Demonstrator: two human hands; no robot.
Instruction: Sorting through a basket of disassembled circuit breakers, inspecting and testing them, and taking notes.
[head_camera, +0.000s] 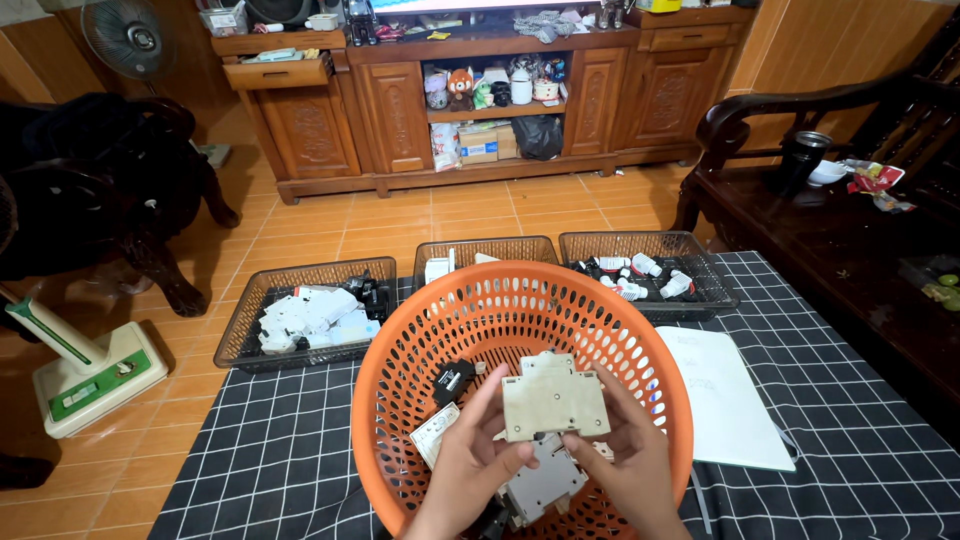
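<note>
Both my hands hold a beige, boxy circuit-breaker part (555, 400) over an orange plastic basket (400, 350). My left hand (470, 460) grips its lower left edge and my right hand (625, 455) grips its right side. Under them in the basket lie a grey breaker (545, 485), a small black part (452, 380) and a white labelled piece (432, 436). The basket stands on a table with a black-and-white checked cloth (290, 440).
Three dark mesh trays stand behind the basket: left (250, 330) with white and black parts, middle (480, 248), right (700, 262) with small white-and-red pieces. A white sheet (730, 400) lies to the right. A dark wooden bench (840, 230) and a cabinet (400, 120) stand beyond.
</note>
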